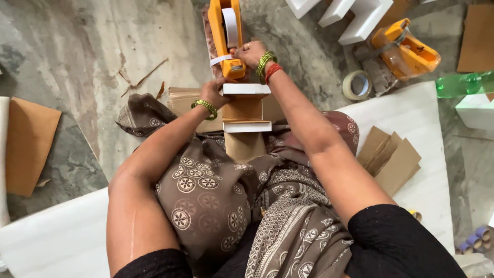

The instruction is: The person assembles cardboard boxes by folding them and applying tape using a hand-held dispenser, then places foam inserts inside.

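Now right hand (pixel 250 53) fingers pinch tape strip (pixel 220 60) at orange dispenser (pixel 226 36); left hand (pixel 213 93) fingers grip box (pixel 246 108)

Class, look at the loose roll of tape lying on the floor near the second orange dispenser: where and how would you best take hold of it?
Grip the roll of tape across its ring wall, one finger inside the open centre hole and the thumb on the outer rim, coming straight down from above. It lies flat with the hole facing up. The side nearest the white sheet looks freest; the second orange dispenser crowds the far side.

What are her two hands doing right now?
Left hand: closed, holding the white foam piece.
Right hand: closed, pinching white tape at the orange dispenser.
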